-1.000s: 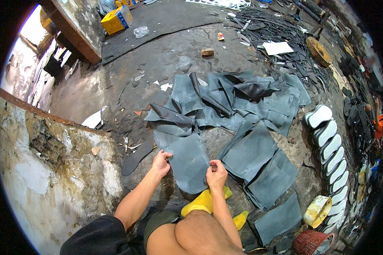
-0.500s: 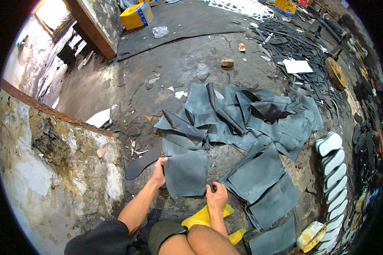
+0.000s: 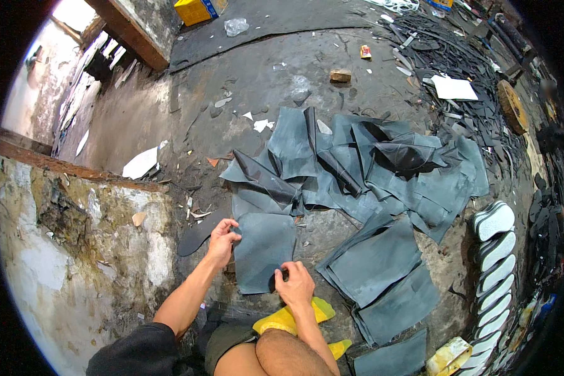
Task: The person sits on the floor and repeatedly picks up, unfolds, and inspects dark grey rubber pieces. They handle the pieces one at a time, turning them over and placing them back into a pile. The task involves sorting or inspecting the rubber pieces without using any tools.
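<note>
A dark grey-green, roughly square sheet, which looks like rubber, lies in front of me, its far edge over another such sheet. My left hand is at its left edge, with thumb and bent fingers apart above the surface. Over the near right corner my right hand is curled, thumb and forefinger closed about the sheet's edge; the corner itself is hidden. A black sole-shaped piece lies left of my left hand. To the right is a pile of similar sheets, and beyond it a crumpled heap of them.
White sole-shaped pieces stand in an overlapping row at the right, near a stained yellowish container. A brick piece and black scraps lie farther off. A peeling wall bounds the left. My yellow-covered feet are below my right hand.
My right hand has shifted left onto the sheet's near corner. My left hand's fingers have loosened from the left edge and come over the top. The view has turned slightly.
</note>
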Motion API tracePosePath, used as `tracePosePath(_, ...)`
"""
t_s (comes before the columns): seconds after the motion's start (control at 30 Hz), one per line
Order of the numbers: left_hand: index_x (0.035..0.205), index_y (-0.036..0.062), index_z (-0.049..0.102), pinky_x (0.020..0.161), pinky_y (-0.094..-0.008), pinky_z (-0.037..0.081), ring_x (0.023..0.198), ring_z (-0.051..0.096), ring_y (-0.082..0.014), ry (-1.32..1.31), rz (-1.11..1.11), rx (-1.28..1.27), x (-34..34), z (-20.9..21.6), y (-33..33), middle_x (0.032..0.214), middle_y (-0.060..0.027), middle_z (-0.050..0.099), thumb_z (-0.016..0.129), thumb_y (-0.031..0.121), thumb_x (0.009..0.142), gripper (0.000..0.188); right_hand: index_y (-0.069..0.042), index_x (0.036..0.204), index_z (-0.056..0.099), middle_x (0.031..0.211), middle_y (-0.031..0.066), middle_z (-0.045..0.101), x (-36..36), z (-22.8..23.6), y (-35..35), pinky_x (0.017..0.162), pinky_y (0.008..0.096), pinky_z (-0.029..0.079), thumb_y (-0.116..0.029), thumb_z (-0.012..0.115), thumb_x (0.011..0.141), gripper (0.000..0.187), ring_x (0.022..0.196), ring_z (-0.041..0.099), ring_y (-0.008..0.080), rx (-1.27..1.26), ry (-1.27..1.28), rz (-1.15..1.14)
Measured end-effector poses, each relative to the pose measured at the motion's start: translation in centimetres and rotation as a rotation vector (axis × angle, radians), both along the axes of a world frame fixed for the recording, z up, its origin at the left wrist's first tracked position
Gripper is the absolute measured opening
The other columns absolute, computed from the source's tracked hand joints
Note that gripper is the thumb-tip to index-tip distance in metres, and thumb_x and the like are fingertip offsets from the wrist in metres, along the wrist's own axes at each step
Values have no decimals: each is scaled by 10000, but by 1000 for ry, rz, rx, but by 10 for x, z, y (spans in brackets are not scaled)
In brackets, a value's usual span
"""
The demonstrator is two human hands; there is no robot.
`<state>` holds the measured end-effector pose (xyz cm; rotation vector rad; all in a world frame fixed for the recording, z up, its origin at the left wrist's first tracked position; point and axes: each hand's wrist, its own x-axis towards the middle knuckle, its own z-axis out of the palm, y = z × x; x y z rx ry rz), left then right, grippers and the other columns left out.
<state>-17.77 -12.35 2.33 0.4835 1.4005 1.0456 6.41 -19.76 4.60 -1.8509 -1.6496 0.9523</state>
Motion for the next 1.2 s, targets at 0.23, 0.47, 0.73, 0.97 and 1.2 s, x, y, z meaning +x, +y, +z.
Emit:
tracePosePath(0.23,1154,108,580,938,-409,530,1030,631,-227,-404,-13,-286,-2,-5,-2,1080,-58,638,573,9,828,341,-29,920,704,861,109,682,18,-7,-27,641,332,562,-129,816,844,168,689,684,226,-40,311,-397)
tracePosePath(0.47,1107,79,579,1038,-514,478,1102,626,-325,-549,383,-324,16,-27,-1,1125,-136,663,535,81,827,284,-56,1120,717,974,128,730,14,-7,-39,674,344,570,-22,690,867,257,765,710,239,-136,357,-371)
tracePosePath(0.73,1179,57,611,842,-398,574,965,707,-269,175,284,-219,-23,-26,69,1130,-123,694,711,404,936,436,-168,1261,671,1074,131,691,32,5,-45,797,462,552,-43,697,839,441,878,673,330,-313,269,-223)
tracePosePath(0.97,1381,54,517,644,-333,566,717,670,-184,308,486,-267,7,-50,182,1001,-94,677,809,145,828,632,-206,1118,744,1228,97,609,47,11,-39,931,471,453,-297,777,841,294,1113,578,310,171,-246,155)
tracePosePath(1.2,1167,95,572,866,-446,540,845,611,-161,-134,495,290,37,18,163,905,1,607,671,50,872,314,-91,1233,714,1199,114,683,62,41,9,904,440,470,-284,780,863,423,1065,622,305,383,-152,-120)
